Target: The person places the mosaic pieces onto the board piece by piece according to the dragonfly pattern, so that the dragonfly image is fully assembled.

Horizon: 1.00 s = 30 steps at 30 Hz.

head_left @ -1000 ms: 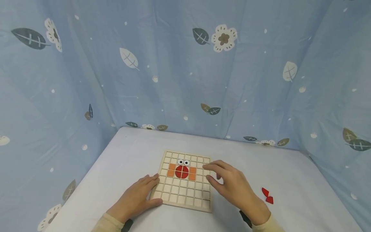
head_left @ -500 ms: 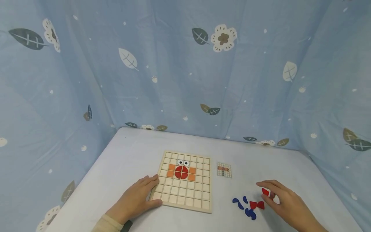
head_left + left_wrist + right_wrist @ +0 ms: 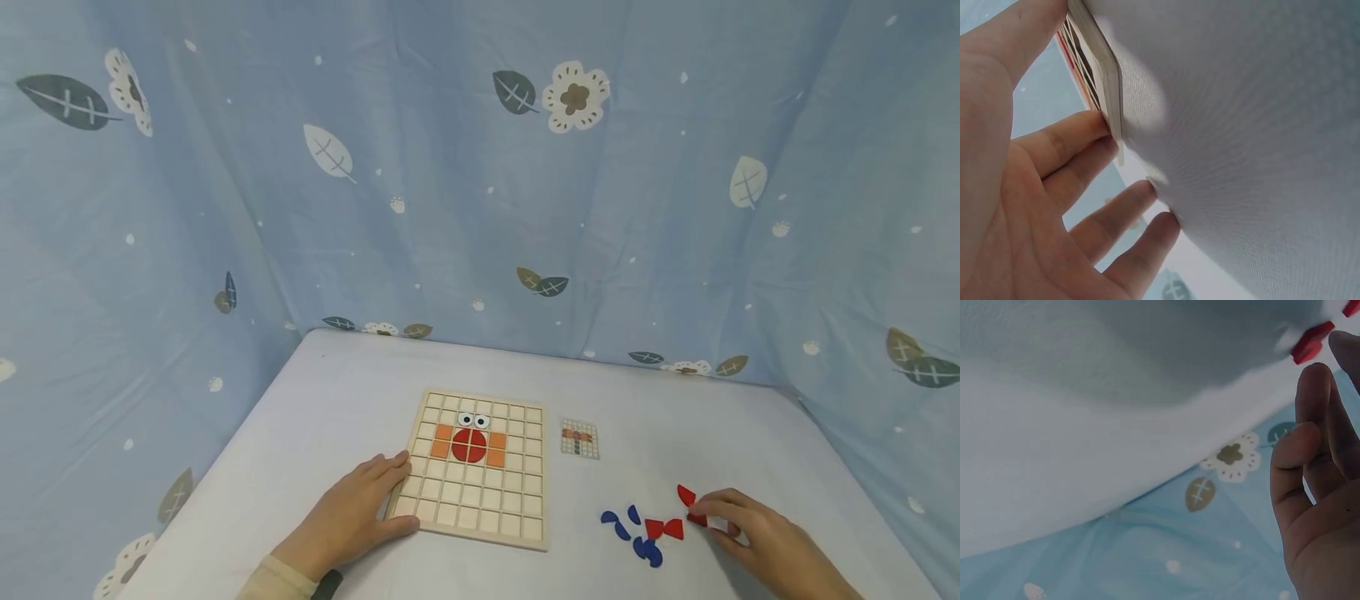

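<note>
Here, left fingers (image 3: 390, 475) spread against the board (image 3: 472, 492); whether right fingers (image 3: 722, 503) pinch a red piece (image 3: 1313, 342) is unclear.

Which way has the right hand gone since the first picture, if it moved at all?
Yes. In the head view, the right hand moved right and slightly down the picture, from the unmoved grid board over to the loose red pieces.

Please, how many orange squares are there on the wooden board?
4: the upper left square and lower left square, left of the red circle; the upper right square and lower right square, right of it. None seems hidden.
</note>
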### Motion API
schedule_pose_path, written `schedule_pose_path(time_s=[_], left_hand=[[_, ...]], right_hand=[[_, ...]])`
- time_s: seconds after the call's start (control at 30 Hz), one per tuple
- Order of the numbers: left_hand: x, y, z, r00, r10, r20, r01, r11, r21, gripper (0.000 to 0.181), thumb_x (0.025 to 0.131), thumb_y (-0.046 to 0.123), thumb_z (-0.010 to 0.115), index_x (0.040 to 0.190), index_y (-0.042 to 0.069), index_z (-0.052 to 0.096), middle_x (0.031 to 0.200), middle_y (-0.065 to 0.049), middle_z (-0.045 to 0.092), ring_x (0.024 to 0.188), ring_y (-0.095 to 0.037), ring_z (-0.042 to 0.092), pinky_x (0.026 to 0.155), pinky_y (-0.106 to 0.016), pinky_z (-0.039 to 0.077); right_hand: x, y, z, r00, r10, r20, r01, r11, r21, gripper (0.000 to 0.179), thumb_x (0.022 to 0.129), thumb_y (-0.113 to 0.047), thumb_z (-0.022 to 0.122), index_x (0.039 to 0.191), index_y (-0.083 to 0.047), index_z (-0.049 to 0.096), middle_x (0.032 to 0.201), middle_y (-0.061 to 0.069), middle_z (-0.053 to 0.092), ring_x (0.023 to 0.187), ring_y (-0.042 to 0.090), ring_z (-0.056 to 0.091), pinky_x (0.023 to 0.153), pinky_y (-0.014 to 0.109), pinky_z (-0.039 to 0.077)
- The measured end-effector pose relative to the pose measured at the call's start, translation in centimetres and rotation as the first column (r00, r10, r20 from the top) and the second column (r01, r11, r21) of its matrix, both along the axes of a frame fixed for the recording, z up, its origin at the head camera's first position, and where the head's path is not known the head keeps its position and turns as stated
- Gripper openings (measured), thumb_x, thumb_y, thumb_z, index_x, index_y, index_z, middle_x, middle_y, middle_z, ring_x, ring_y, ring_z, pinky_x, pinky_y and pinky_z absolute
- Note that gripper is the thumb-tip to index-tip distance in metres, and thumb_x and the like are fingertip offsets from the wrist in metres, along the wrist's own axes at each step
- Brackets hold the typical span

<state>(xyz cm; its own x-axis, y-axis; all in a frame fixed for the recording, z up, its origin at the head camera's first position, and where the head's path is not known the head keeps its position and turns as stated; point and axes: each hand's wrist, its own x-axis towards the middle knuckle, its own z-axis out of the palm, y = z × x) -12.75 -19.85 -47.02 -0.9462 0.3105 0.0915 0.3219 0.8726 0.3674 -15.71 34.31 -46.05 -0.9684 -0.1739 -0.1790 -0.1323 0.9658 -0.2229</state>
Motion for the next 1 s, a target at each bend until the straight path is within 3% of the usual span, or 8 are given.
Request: schedule_pose_path(time_s=[0.27,0.57,1.0], left_hand=[[0.0,0.04,0.16,1.0,-0.002,0.01,0.002,1.0,-0.003,0.083,0.085,0.064,0.069,0.141,0.003,0.058,0.151,-0.009,0.051,0.136,-0.041,0.047,0.111,-0.056,0.041],[-0.01,0.03,0.17,1.0,0.005,0.026,-0.005,1.0,-0.003,0.084,0.085,0.065,0.069,0.142,0.003,0.058,0.152,-0.008,0.051,0.137,-0.041,0.046,0.112,-0.056,0.04],[-0.13,-0.05,0.01,1.0,0.005,0.02,-0.005,1.0,-0.013,0.085,0.085,0.066,0.068,0.142,0.004,0.058,0.152,-0.007,0.05,0.137,-0.039,0.047,0.112,-0.055,0.04]], right_hand=[[0.12,0.37,-0.89,0.999,0.023,-0.041,-0.022,0.999,0.034,0.03,0.076,-0.011,0.089,0.096,-0.029,0.076,0.103,-0.006,0.063,0.092,0.017,0.064,0.084,0.045,0.061],[-0.14,0.33,-0.93,0.995,0.047,-0.083,-0.042,0.997,0.065,0.031,0.075,-0.009,0.089,0.097,-0.027,0.076,0.102,-0.004,0.064,0.092,0.021,0.066,0.084,0.048,0.061],[-0.07,-0.35,-0.93,1.0,0.008,-0.022,-0.006,0.998,0.064,0.033,0.076,-0.022,0.09,0.106,-0.017,0.078,0.09,-0.006,0.067,0.083,0.016,0.064,0.083,0.052,0.06]])
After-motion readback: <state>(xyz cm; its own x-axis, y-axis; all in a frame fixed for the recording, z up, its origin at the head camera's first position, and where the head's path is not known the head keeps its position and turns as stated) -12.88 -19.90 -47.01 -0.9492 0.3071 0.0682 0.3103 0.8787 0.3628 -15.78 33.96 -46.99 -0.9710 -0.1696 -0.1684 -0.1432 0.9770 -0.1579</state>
